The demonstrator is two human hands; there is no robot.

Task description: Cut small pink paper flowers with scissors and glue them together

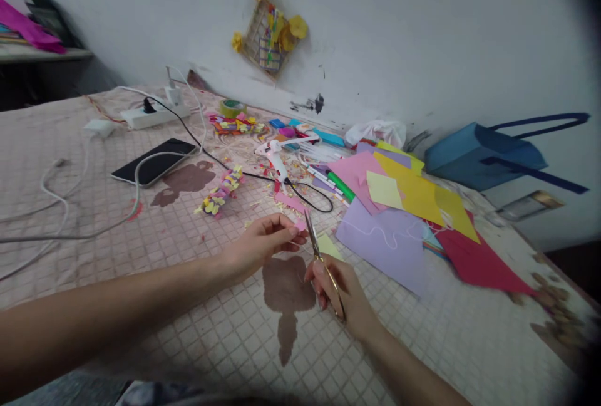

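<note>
Near the middle of the table, my left hand (267, 240) pinches a small pink piece of paper (300, 225) between thumb and fingers. My right hand (340, 287) is closed round the gold handles of a pair of scissors (313, 237), whose blades point away from me beside the pink piece. Whether the blades touch the paper I cannot tell. Just beyond the hands lie a pink paper strip (290, 202) and many tiny paper scraps. A pale yellow paper piece (329, 247) lies behind the scissors. To the left rests a garland of small paper flowers (220, 192).
A white glue gun (276, 160) with a black cord stands beyond the hands. Coloured paper sheets (382, 243), a green marker (341, 187) and a blue bag (483, 152) are at right. A black tablet (154, 161), white cables and a power strip (153, 116) lie left.
</note>
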